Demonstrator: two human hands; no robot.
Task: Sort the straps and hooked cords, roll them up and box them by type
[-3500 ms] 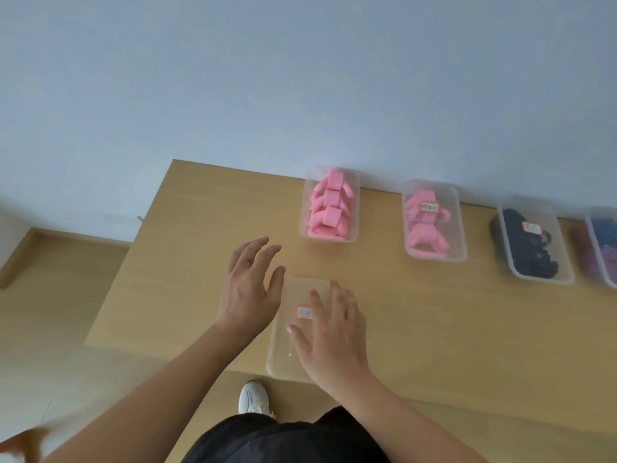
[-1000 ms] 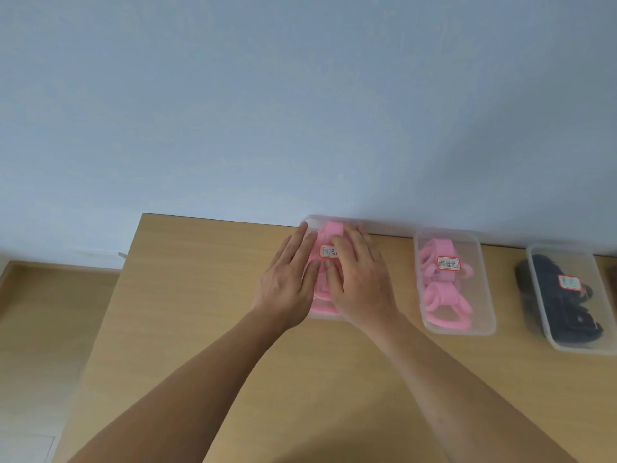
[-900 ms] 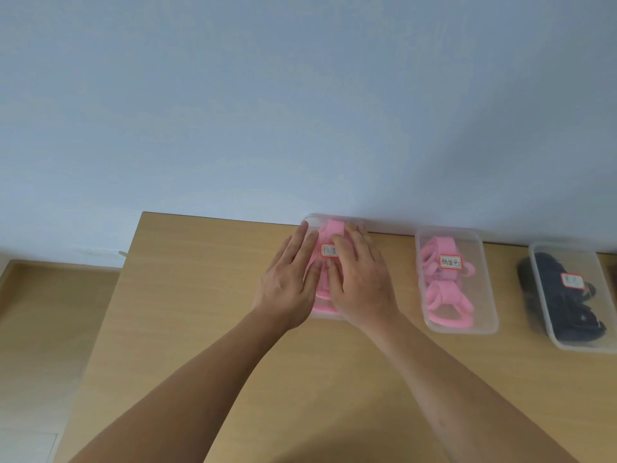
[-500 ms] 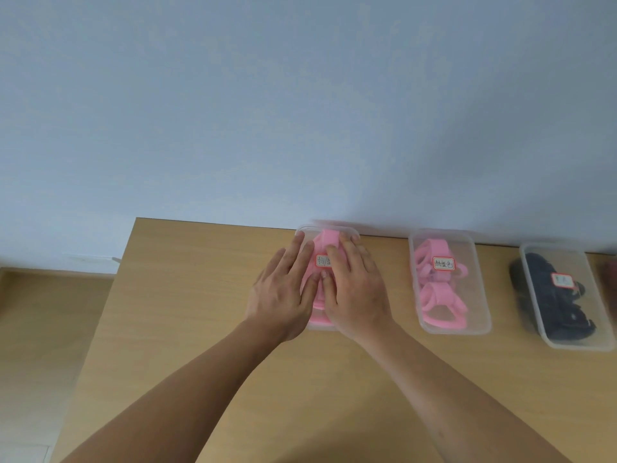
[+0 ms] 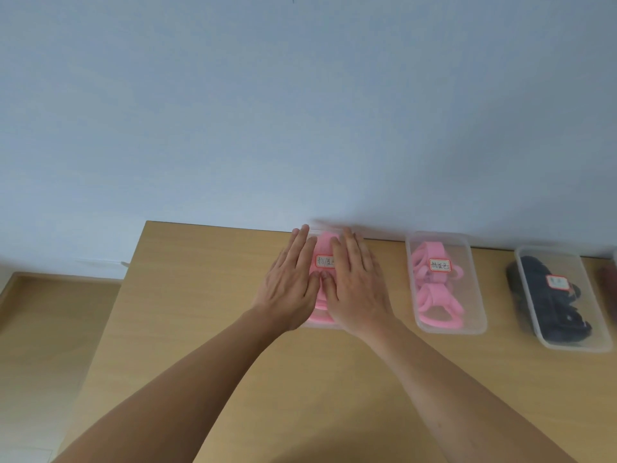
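Note:
A clear lidded box of pink straps [image 5: 323, 248] stands at the back of the wooden table, a white label on its lid. My left hand [image 5: 291, 289] and my right hand [image 5: 355, 285] lie flat on that lid side by side, fingers stretched out, hiding most of the box. To its right stands a second lidded box [image 5: 467, 248] with rolled pink straps, then a lidded box of black straps [image 5: 534, 262]. The hands hold nothing.
The wooden table [image 5: 200, 329] meets a pale blue wall at the back. Its left edge drops to a wood floor [image 5: 50, 329]. A dark red item [image 5: 609, 285] shows at the right frame edge.
The loose lid from the table's front edge now sits on the leftmost pink box. Both hands have stayed pressed flat on it over the last second; only the view shifted slightly.

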